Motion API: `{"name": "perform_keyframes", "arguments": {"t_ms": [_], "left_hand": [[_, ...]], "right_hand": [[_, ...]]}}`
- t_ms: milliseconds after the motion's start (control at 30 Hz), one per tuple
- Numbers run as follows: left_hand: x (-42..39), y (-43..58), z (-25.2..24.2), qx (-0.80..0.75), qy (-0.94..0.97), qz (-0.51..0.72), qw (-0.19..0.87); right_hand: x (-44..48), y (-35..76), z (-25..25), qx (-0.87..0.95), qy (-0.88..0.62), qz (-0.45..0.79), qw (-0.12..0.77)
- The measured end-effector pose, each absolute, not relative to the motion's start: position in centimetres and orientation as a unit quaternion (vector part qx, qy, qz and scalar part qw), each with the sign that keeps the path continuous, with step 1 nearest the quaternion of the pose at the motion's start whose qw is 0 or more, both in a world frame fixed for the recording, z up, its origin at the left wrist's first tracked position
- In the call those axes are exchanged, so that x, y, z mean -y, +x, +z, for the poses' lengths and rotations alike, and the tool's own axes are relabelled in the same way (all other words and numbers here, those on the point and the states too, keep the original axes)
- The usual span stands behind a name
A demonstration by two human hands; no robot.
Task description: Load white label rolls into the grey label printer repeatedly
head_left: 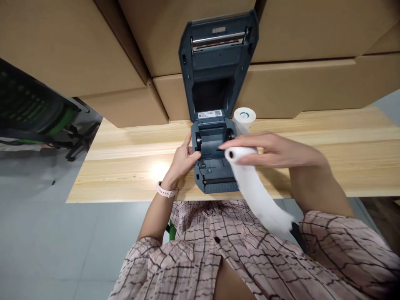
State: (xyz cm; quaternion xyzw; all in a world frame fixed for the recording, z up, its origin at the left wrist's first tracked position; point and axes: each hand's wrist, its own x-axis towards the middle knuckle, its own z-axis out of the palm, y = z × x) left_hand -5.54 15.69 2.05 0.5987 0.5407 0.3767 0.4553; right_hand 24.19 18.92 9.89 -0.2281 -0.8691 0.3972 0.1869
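A dark grey label printer [215, 168] sits on the wooden table with its lid [212, 64] swung up and back. The black roll holders in its bay have no roll between them. At its left side my left hand [183, 160] grips the edge, thumb over the rim and fingers along the outer wall. My right hand [271, 151] pinches a small white paper roll [250, 183] over the bay's right part. A long strip trails from that roll down past the table's front edge. The roll is outside the holders, its dark core hole facing left.
Another white roll [244, 115] stands upright behind the printer's right side. Large cardboard boxes [200, 91] stack up along the back of the wooden table [125, 166]. A green and black chair [40, 112] is on the floor to the left.
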Motion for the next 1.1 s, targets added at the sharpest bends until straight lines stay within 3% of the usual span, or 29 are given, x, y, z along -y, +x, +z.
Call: {"name": "perform_keyframes", "arguments": {"t_ms": [100,200,633,1100], "left_hand": [[-15.8,-5.5,2.2,-0.557,0.592,0.368,0.453],[-15.7,-5.4,2.4,-0.562,0.596,0.363,0.445],[-15.6,-5.5,2.1,-0.548,0.604,0.371,0.445],[-15.2,-5.3,3.0,-0.562,0.605,0.356,0.438]], "right_hand": [[-19.0,19.6,8.9,0.921,-0.281,0.224,0.152],[-18.7,17.8,6.5,0.934,-0.288,0.171,0.120],[-15.9,19.4,5.5,0.952,-0.238,0.154,0.115],[-10.2,22.2,5.1,0.938,-0.252,0.160,0.178]]}}
